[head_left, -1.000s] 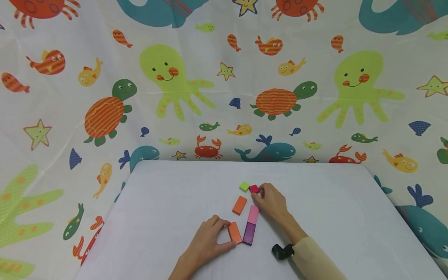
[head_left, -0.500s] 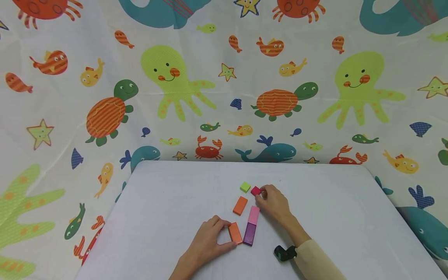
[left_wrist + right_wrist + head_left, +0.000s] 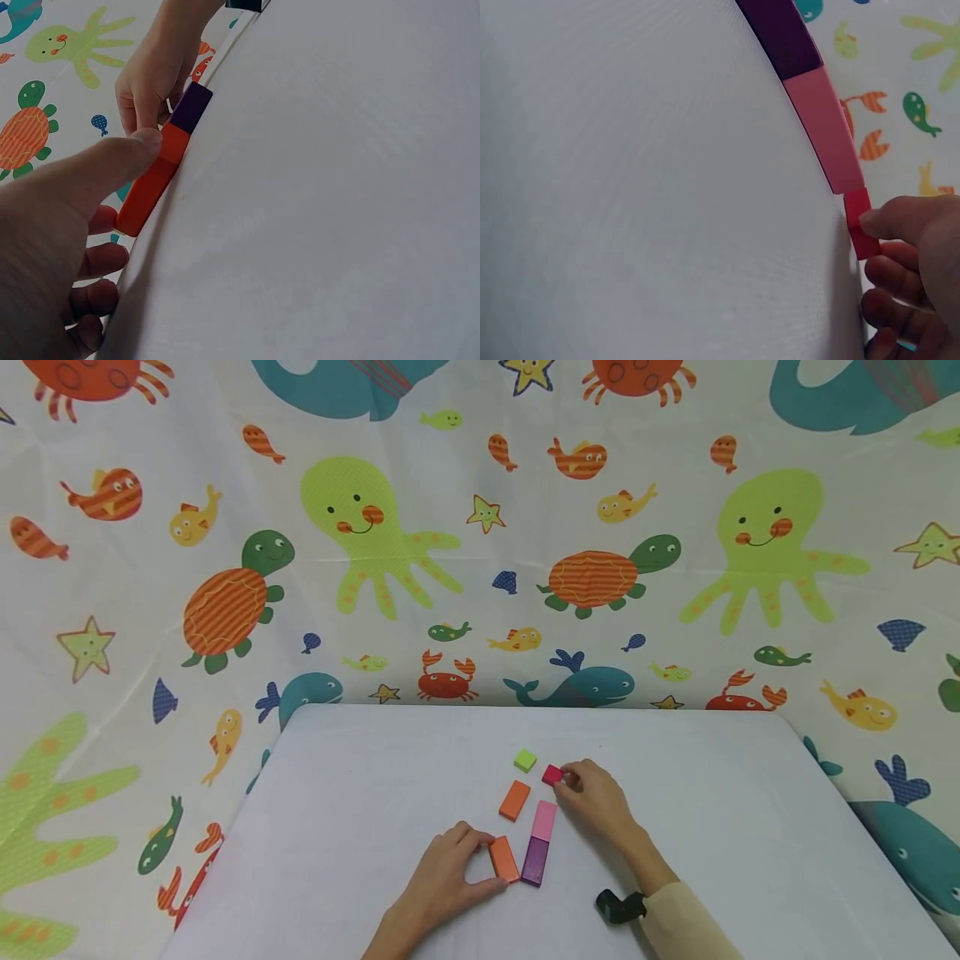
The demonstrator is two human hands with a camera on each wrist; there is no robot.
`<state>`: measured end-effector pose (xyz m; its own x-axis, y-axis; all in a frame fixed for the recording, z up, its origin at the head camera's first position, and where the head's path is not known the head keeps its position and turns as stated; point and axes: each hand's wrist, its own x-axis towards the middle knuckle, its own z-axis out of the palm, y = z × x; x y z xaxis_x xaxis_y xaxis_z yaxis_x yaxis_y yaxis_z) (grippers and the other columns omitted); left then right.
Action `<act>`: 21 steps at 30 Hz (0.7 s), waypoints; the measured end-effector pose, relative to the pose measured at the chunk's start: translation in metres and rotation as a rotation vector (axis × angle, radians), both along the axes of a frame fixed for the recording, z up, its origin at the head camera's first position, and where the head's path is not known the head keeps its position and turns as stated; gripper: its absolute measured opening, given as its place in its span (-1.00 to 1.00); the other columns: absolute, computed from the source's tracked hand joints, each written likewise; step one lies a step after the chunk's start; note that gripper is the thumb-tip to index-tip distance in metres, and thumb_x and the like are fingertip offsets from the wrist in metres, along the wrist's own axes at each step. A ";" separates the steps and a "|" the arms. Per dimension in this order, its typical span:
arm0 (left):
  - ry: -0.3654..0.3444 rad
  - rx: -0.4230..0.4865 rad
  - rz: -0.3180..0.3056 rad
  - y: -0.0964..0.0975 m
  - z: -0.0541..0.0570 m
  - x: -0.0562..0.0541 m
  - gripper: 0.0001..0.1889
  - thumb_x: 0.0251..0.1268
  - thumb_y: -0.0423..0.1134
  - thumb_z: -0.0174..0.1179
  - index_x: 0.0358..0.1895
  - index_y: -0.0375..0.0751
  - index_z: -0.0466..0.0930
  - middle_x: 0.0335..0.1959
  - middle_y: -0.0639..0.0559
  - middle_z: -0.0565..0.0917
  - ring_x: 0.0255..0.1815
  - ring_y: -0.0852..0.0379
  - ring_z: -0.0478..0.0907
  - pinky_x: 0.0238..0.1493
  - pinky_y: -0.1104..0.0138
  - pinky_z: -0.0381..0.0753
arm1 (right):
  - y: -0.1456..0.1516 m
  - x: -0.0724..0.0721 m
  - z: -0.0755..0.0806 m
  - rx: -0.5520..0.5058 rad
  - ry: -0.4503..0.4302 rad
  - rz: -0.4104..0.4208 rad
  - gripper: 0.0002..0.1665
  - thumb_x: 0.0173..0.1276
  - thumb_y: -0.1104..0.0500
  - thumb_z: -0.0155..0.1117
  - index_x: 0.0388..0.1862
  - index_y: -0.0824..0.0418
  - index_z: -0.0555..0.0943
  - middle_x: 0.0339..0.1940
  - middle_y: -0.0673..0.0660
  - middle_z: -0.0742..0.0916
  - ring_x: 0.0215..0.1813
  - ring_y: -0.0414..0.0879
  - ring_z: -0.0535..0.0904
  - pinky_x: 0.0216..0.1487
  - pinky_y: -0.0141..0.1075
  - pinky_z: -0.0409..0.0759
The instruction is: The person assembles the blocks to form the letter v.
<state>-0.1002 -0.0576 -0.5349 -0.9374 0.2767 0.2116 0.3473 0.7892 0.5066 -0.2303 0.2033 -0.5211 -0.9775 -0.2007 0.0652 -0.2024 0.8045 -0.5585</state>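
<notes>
My left hand (image 3: 446, 870) pinches the near orange block (image 3: 505, 858) between thumb and index finger, one at each end. Right beside that block stands a purple block (image 3: 535, 862), with a pink block (image 3: 543, 821) against its far end. A small red block (image 3: 552, 774) is in the fingertips of my right hand (image 3: 602, 797), beyond the pink one. The right wrist view has the thumb lying on the red block (image 3: 864, 244), close to the end of the pink block (image 3: 825, 131). A second orange block (image 3: 514, 801) and a small lime-green block (image 3: 525, 761) lie farther back, untouched.
The blocks lie on a white table (image 3: 360, 793). Behind it hangs a curtain (image 3: 480, 552) printed with sea animals. A black device (image 3: 619, 907) is worn at the right wrist, by a beige sleeve (image 3: 686, 922).
My right hand has drawn the red block away from the green one, slightly rightward and nearer to me. The left hand and the other blocks have stayed in place.
</notes>
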 end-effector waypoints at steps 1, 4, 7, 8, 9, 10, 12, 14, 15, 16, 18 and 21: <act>0.004 0.001 0.000 0.000 0.000 0.000 -0.49 0.07 0.25 0.41 0.04 0.10 0.63 -0.20 0.27 0.54 -0.23 0.35 0.42 -0.12 0.36 0.50 | 0.001 0.001 0.000 -0.004 -0.002 0.005 -0.58 0.30 0.02 0.38 0.08 0.16 0.68 -0.30 0.00 0.64 -0.26 -0.14 0.49 -0.17 -0.25 0.52; 0.026 0.006 -0.001 0.000 0.000 0.000 -0.48 0.05 0.25 0.42 0.04 0.10 0.63 -0.22 0.27 0.54 -0.24 0.36 0.41 -0.14 0.38 0.49 | 0.004 0.001 0.000 -0.001 -0.008 0.014 -0.58 0.29 0.03 0.39 0.09 0.17 0.67 -0.32 -0.01 0.63 -0.26 -0.15 0.48 -0.18 -0.27 0.52; 0.047 0.010 -0.002 0.000 0.001 0.001 -0.48 0.04 0.24 0.43 0.04 0.10 0.63 -0.23 0.27 0.54 -0.25 0.38 0.40 -0.15 0.40 0.47 | 0.005 0.002 0.000 -0.003 -0.018 0.014 -0.57 0.28 0.04 0.41 0.09 0.17 0.67 -0.34 -0.01 0.62 -0.27 -0.15 0.47 -0.20 -0.29 0.53; 0.053 0.011 -0.002 0.000 0.001 0.001 -0.47 0.04 0.24 0.43 0.04 0.10 0.63 -0.23 0.27 0.53 -0.25 0.38 0.40 -0.16 0.40 0.46 | 0.006 0.002 0.000 -0.005 -0.021 0.013 -0.57 0.27 0.04 0.42 0.09 0.17 0.67 -0.34 -0.01 0.62 -0.27 -0.15 0.47 -0.21 -0.30 0.53; 0.055 0.010 -0.002 0.000 0.001 0.001 -0.47 0.04 0.25 0.43 0.04 0.10 0.63 -0.24 0.27 0.53 -0.25 0.38 0.39 -0.16 0.41 0.46 | 0.006 0.002 0.000 -0.011 -0.026 0.012 -0.56 0.27 0.04 0.43 0.09 0.17 0.67 -0.35 -0.01 0.62 -0.27 -0.15 0.47 -0.21 -0.31 0.53; 0.056 0.010 -0.003 0.000 0.001 0.001 -0.47 0.04 0.25 0.43 0.03 0.10 0.63 -0.24 0.27 0.53 -0.25 0.38 0.39 -0.16 0.41 0.46 | 0.006 0.002 -0.001 -0.014 -0.031 0.011 -0.56 0.27 0.04 0.43 0.09 0.16 0.67 -0.35 -0.01 0.61 -0.27 -0.15 0.47 -0.21 -0.32 0.53; 0.052 0.009 -0.003 0.000 0.001 0.000 -0.47 0.05 0.26 0.42 0.03 0.10 0.62 -0.23 0.27 0.53 -0.25 0.39 0.39 -0.16 0.41 0.46 | 0.007 0.002 -0.001 -0.019 -0.037 0.012 -0.56 0.26 0.04 0.43 0.09 0.15 0.67 -0.35 -0.02 0.61 -0.27 -0.16 0.47 -0.21 -0.34 0.53; 0.051 0.009 -0.001 0.000 0.001 0.000 -0.47 0.05 0.26 0.42 0.03 0.10 0.62 -0.23 0.27 0.53 -0.25 0.39 0.39 -0.17 0.41 0.45 | 0.008 0.003 -0.002 -0.027 -0.040 0.013 -0.57 0.26 0.05 0.43 0.08 0.15 0.67 -0.35 -0.02 0.61 -0.27 -0.16 0.47 -0.22 -0.35 0.53; 0.051 0.009 -0.001 0.000 0.002 0.000 -0.47 0.04 0.26 0.42 0.04 0.10 0.62 -0.23 0.27 0.53 -0.25 0.39 0.39 -0.17 0.41 0.45 | 0.008 0.003 -0.002 -0.031 -0.041 0.014 -0.58 0.26 0.05 0.43 0.08 0.15 0.67 -0.35 -0.02 0.61 -0.27 -0.16 0.47 -0.23 -0.35 0.53; 0.051 0.009 -0.001 0.000 0.002 0.000 -0.47 0.04 0.26 0.42 0.04 0.10 0.62 -0.23 0.27 0.53 -0.25 0.39 0.39 -0.17 0.42 0.45 | 0.009 0.003 -0.003 -0.032 -0.041 0.016 -0.59 0.26 0.05 0.43 0.07 0.15 0.67 -0.35 -0.02 0.61 -0.27 -0.17 0.47 -0.23 -0.36 0.52; 0.058 0.009 -0.001 0.000 0.002 0.000 -0.47 0.03 0.26 0.43 0.04 0.11 0.62 -0.24 0.27 0.53 -0.26 0.39 0.39 -0.17 0.42 0.45 | 0.009 0.004 -0.004 -0.034 -0.034 0.017 -0.60 0.27 0.05 0.42 0.06 0.15 0.67 -0.35 -0.02 0.61 -0.27 -0.17 0.47 -0.25 -0.36 0.51; 0.065 0.009 -0.003 0.000 0.001 0.000 -0.47 0.03 0.25 0.43 0.03 0.11 0.62 -0.24 0.27 0.53 -0.26 0.39 0.39 -0.17 0.42 0.45 | 0.007 0.004 -0.004 -0.033 -0.027 0.007 -0.62 0.30 0.02 0.40 0.04 0.15 0.67 -0.35 -0.01 0.62 -0.28 -0.16 0.47 -0.25 -0.34 0.51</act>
